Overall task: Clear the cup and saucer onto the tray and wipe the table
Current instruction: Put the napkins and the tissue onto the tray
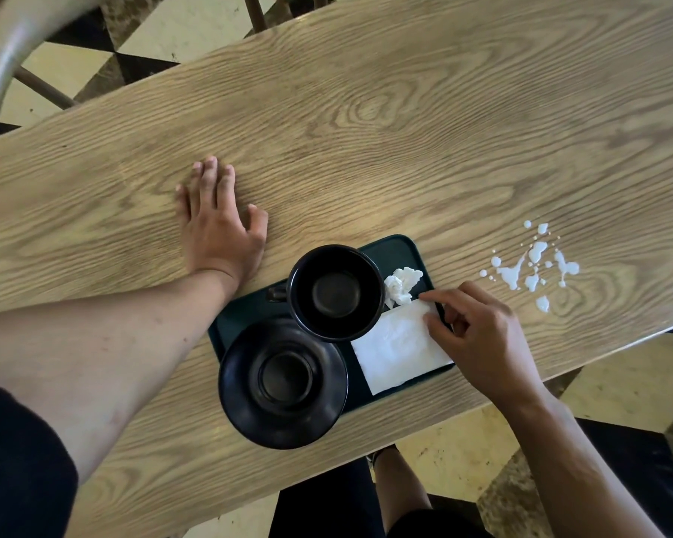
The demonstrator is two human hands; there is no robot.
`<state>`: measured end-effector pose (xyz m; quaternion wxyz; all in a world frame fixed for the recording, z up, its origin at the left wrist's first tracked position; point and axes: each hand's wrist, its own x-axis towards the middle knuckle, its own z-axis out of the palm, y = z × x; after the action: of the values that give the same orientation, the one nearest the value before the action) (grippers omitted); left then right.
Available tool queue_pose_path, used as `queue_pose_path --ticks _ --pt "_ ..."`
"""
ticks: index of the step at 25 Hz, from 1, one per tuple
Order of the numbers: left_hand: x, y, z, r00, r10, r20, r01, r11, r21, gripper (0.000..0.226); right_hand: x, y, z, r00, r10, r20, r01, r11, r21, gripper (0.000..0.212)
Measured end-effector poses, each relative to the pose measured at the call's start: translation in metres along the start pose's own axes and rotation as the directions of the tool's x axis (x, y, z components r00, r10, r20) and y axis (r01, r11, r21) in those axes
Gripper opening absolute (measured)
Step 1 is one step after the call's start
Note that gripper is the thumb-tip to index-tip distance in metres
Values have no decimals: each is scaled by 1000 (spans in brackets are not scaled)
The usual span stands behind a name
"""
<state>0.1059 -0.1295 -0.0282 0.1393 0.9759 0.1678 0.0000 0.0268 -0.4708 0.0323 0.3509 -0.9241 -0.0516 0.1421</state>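
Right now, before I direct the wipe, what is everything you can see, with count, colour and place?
table: one, light wood grain, fills the view
tray: one, dark green, near edge of the table
cup: one, black, empty, on the tray's far side
saucer: one, black, on the tray's near left end, overhanging its edge
flat napkin: one, white, on the tray's right part
crumpled tissue: one, white, on the tray beside the cup
spill: one patch of white drops, on the table right of the tray
chair: one, pale, far left beyond the table
floor: cream and black tiles
left hand: flat on the table, empty
right hand: fingertips on the flat napkin's far corner
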Motion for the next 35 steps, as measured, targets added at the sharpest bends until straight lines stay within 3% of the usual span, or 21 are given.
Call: queue_pose_path --ticks 14,23,27,35 --pt "1 0 2 1000 3 4 -3 1000 15 71 9 -5 -8 998 25 61 -23 999 -37 8" --pt "0 -2 4 1000 8 -5 -8 1000 24 69 -2 -3 -21 996 -43 84 35 995 91 15" --pt "1 -1 2 1000 13 10 -13 999 43 70 1 -10 -30 986 74 152 -103 976 193 9" --pt "2 3 2 1000 28 15 -29 998 52 70 1 -19 -60 964 217 156 -262 884 387 23"
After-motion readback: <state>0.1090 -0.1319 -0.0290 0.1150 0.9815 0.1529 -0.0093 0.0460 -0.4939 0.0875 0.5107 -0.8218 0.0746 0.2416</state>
